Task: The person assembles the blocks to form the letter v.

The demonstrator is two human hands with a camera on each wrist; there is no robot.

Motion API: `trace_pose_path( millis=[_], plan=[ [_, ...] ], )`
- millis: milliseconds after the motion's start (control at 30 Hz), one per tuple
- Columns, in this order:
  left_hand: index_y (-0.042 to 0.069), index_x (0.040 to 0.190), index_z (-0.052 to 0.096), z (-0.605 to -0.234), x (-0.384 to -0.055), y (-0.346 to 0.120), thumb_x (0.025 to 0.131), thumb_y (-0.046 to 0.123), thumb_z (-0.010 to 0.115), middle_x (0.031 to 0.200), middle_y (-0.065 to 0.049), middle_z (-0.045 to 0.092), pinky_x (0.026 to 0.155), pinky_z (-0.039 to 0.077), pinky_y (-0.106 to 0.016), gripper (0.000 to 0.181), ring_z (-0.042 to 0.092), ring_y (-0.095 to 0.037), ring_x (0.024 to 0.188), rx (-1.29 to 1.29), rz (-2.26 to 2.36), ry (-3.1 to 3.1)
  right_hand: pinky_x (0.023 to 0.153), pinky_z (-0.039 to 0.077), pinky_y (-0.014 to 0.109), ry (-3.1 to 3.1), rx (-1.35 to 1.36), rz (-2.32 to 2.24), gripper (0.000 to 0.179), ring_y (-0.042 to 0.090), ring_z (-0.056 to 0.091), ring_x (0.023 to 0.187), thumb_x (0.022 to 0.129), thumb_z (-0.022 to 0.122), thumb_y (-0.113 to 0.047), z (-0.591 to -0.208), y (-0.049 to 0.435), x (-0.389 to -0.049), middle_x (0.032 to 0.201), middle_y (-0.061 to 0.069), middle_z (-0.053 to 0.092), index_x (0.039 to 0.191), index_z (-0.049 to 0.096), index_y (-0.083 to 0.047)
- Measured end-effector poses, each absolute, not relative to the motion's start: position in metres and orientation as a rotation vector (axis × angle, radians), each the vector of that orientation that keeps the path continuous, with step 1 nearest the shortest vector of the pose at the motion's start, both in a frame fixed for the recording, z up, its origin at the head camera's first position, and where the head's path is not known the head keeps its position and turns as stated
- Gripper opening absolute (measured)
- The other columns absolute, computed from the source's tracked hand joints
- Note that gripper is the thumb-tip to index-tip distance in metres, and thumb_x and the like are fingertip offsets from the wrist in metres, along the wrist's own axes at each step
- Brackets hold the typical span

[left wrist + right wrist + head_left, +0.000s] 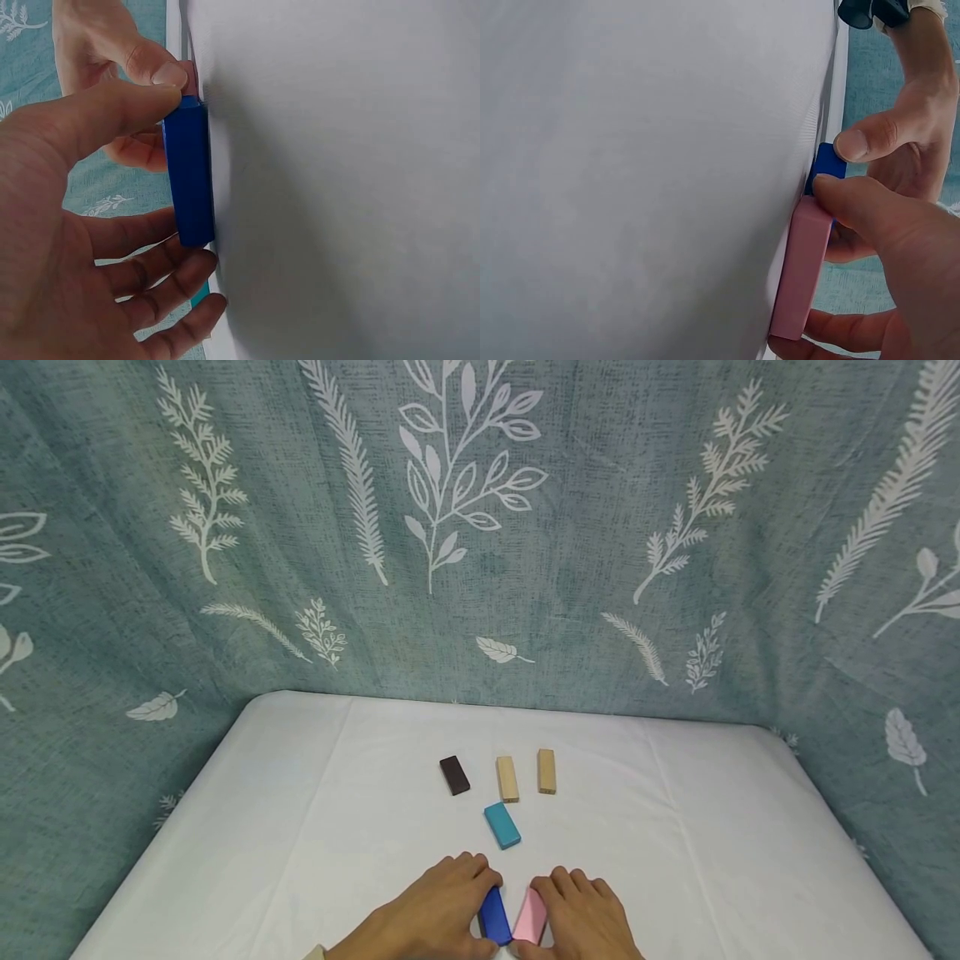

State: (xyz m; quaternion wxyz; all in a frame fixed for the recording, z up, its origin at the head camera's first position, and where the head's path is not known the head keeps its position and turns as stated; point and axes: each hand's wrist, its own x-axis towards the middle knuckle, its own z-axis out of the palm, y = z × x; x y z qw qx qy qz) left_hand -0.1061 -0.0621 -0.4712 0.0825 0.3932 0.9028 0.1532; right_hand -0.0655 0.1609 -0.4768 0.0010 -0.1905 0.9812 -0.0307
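Observation:
At the near side of the white surface, my left hand (442, 906) grips a blue block (494, 917) by its two ends, thumb at the near end and fingers at the far one. My right hand (585, 914) holds a pink block (531, 917) the same way. Near ends almost together, the two blocks splay apart toward the far side. In the left wrist view the blue block (187, 172) stands along the cloth with the thumb on its end. The right wrist view has the pink block (802, 266) between thumb and fingers.
Beyond the hands lies a teal block (502, 825). Farther back are a dark brown block (454, 775), a pale wooden block (507, 779) and a tan wooden block (547, 772). A green leaf-patterned curtain (570, 527) rises behind the white-covered table (360, 777).

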Motion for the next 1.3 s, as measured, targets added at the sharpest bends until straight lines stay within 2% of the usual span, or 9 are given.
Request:
trace_pose_path(
  millis=[767, 1067, 1300],
  plan=[
    [0.013, 0.122, 0.067, -0.4719, -0.1063, -0.0606, 0.075, 0.044, 0.082, 0.108, 0.008, 0.058, 0.088, 0.047, -0.023, 0.058, 0.048, -0.003, 0.095, 1.189, 0.441, 2.715, 0.076, 0.049, 0.041, 3.136, -0.602, -0.049, 0.074, 0.018, 0.053, 0.089, 0.077, 0.059, -0.082, -0.4792, 0.1571, -0.0641, 0.094, -0.003, 0.053, 0.108, 0.064, -0.015],
    [0.011, 0.128, 0.064, -0.4717, -0.1062, -0.0618, 0.074, 0.048, 0.082, 0.109, 0.007, 0.056, 0.091, 0.048, -0.024, 0.068, 0.048, -0.003, 0.097, 1.185, 0.459, 2.700, 0.080, 0.049, 0.046, 3.040, -0.538, -0.088, 0.088, 0.020, 0.053, 0.091, 0.076, 0.046, -0.092, -0.4765, 0.1582, -0.0665, 0.096, -0.002, 0.054, 0.112, 0.063, -0.013],
    [0.011, 0.128, 0.064, -0.4713, -0.1049, -0.0620, 0.074, 0.049, 0.083, 0.108, 0.007, 0.056, 0.087, 0.048, -0.022, 0.068, 0.048, -0.003, 0.096, 1.180, 0.471, 2.709, 0.083, 0.050, 0.048, 3.009, -0.518, -0.105, 0.094, 0.021, 0.055, 0.092, 0.075, 0.045, -0.093, -0.4750, 0.1584, -0.0674, 0.098, 0.000, 0.055, 0.117, 0.063, -0.011]
  ],
)
